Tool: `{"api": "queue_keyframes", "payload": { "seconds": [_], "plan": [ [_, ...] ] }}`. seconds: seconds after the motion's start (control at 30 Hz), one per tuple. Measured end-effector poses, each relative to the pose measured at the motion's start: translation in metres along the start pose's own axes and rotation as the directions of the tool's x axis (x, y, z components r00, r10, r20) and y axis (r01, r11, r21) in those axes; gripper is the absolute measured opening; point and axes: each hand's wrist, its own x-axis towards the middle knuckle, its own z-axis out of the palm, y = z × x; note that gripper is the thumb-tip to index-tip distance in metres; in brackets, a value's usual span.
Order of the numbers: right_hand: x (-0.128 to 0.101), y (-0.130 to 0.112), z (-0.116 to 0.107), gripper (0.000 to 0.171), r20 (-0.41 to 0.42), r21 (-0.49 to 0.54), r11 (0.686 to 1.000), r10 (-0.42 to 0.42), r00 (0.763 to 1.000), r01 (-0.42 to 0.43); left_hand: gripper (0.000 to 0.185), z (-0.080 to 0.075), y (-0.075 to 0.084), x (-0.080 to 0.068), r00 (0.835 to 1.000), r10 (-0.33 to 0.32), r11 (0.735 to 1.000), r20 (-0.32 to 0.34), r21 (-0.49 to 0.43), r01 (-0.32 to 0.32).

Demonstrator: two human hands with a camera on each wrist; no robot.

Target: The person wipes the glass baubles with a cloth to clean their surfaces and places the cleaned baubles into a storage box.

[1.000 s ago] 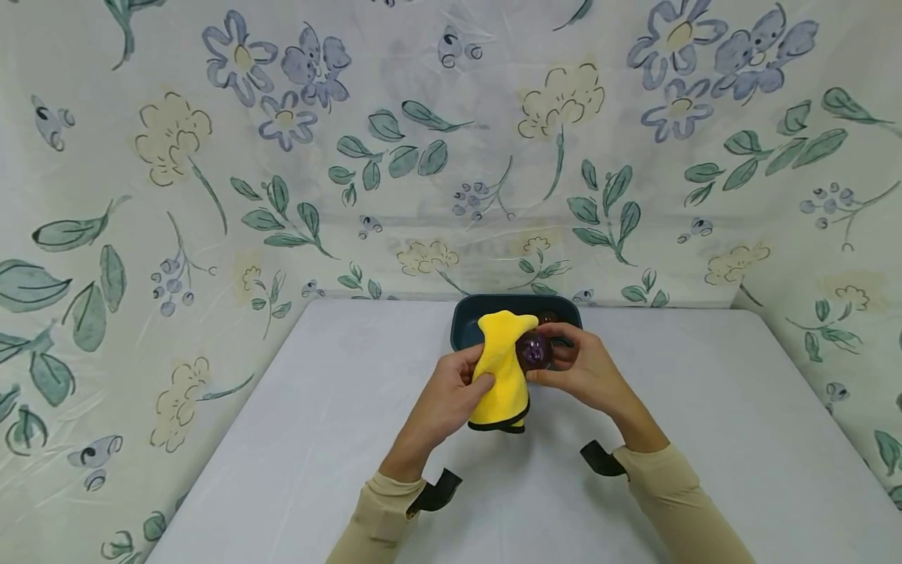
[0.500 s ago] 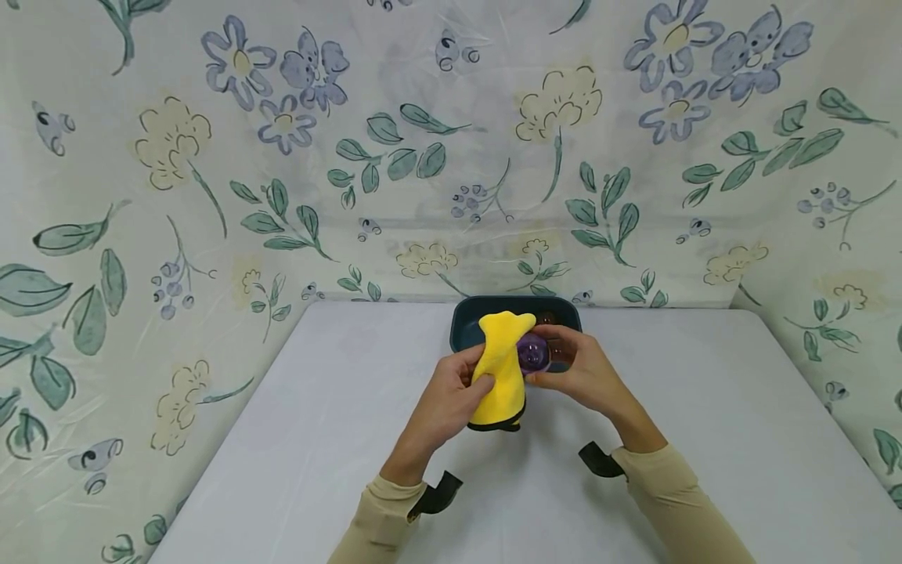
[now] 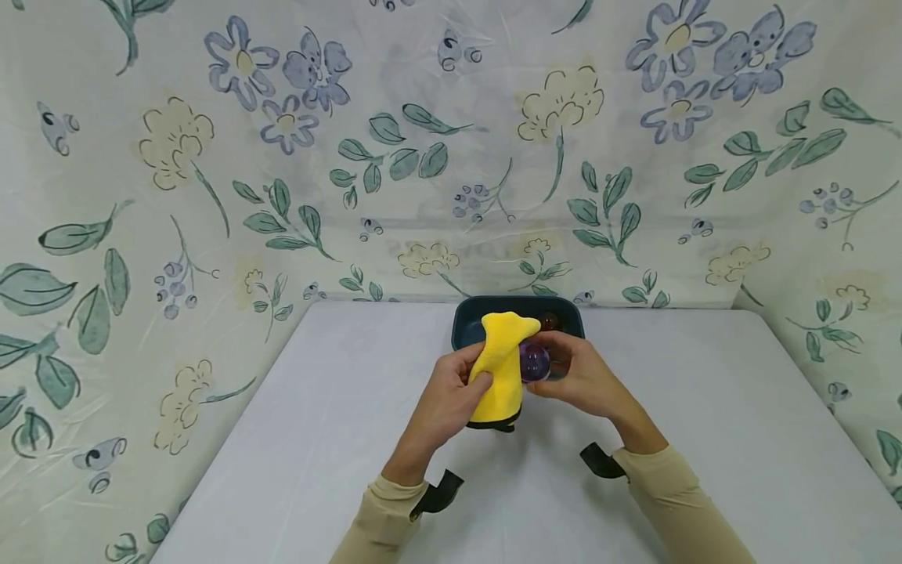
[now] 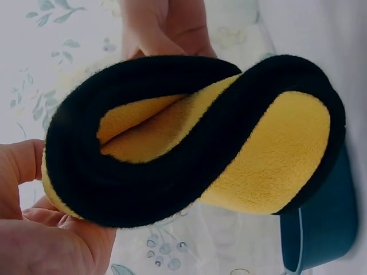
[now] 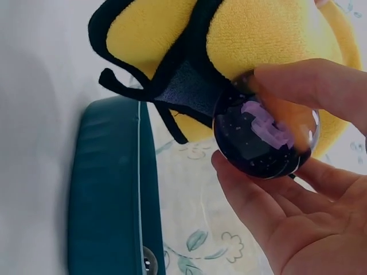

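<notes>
Yellow cloth (image 3: 502,362) gripped by left hand (image 3: 445,399); right hand (image 3: 585,377) fingertips pinch purple ball (image 3: 534,360) — best rotate ball steadily against cloth.

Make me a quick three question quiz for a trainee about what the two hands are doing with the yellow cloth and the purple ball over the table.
1. Multiple choice: What does the left hand grip? A) a sponge B) the yellow cloth C) a spoon
2. True or false: The purple ball lies loose inside the dark teal tray.
3. Fill in: The cloth's edge trim is coloured ____.

Key
1. B. The left hand grips the cloth.
2. False. The right hand pinches the ball between thumb and fingers, against the cloth, in front of the tray.
3. Black, plain in the left wrist view.
</notes>
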Motion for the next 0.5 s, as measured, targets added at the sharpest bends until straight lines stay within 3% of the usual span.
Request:
{"api": "queue_keyframes", "payload": {
  "seconds": [0.5],
  "plan": [
    [-0.005, -0.010, 0.009, 0.062, 0.065, 0.042, 0.998, -0.045, 0.997, 0.043, 0.046, -0.008, -0.004, 0.002, 1.000, 0.005, 0.997, -0.022, 0.081, -0.003]
  ]
}}
